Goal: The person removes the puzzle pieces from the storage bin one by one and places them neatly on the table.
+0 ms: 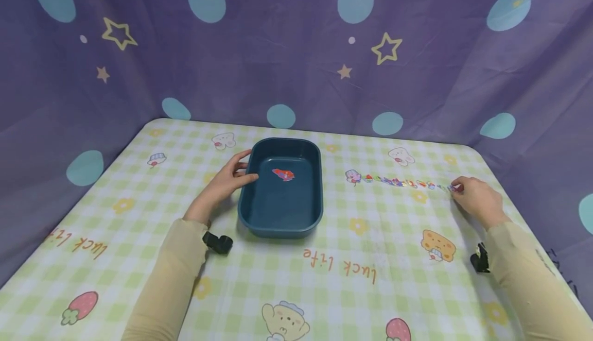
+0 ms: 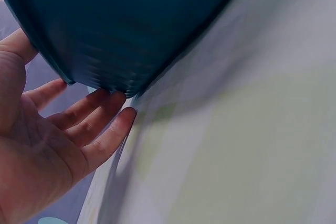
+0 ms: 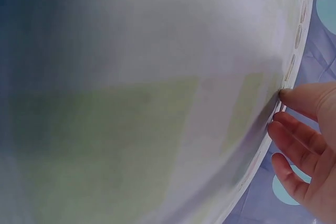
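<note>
A dark teal rectangular plastic tray (image 1: 280,212) stands on the table, with a flat red, sticker-like piece (image 1: 283,175) lying inside. My left hand (image 1: 228,177) holds the tray's left side, thumb over the rim; in the left wrist view its fingers (image 2: 102,140) rest along the outer wall (image 2: 115,30). To the right, small colourful flat pieces (image 1: 394,182) form a row on the cloth. At that row's right end my right hand (image 1: 479,199) pinches a small flat piece (image 1: 453,188) between thumb and fingertips. That piece is mostly hidden by the fingers.
A green-and-white checked cloth (image 1: 343,300) with printed cartoons and lettering covers the table. Behind it hangs a purple curtain (image 1: 296,57) with stars and blue ovals. Black wrist cameras sit under the left sleeve (image 1: 167,279) and right sleeve (image 1: 528,274).
</note>
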The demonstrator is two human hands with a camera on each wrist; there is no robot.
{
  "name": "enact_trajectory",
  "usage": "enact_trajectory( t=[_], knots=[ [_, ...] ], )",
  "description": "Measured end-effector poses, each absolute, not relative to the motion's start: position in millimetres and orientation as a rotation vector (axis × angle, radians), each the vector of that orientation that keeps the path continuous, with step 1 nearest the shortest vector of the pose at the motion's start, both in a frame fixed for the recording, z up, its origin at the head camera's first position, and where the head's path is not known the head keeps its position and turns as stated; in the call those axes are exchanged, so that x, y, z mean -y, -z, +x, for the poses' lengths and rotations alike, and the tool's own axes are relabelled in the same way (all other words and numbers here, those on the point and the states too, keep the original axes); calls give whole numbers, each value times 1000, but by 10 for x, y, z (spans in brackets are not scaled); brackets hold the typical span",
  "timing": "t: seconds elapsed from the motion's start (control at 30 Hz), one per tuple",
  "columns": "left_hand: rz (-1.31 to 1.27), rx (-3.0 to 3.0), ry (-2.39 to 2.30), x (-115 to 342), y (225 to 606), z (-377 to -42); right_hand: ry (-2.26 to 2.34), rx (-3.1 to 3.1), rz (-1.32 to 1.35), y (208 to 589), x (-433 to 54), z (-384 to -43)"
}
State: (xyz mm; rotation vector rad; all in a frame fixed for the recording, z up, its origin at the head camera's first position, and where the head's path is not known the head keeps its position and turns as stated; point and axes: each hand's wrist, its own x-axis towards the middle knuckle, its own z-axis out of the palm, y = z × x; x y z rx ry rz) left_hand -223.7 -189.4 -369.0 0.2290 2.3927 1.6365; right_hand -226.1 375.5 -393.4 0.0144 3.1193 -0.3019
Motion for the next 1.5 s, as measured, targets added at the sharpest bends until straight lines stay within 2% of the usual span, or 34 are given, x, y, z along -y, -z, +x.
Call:
enact_trajectory(
  t=[0.47,0.83,1.17,1.5],
  knots=[
    [239,-2400,-1619,1880,3686,-2243,283,-3123,-35,3830,-3640,-2238],
    [231,-2409,-1606,1884,3692,-2231,270,-3126,-321,3696,-2932,-2324],
    [233,-2415,-1610,1888,3689,-2231,210,-3233,-711,3667,-2319,-2330],
    [238,-2420,-1619,1872,3647,-2197,226,-3243,-936,3550,-1825,-2350]
  ],
)
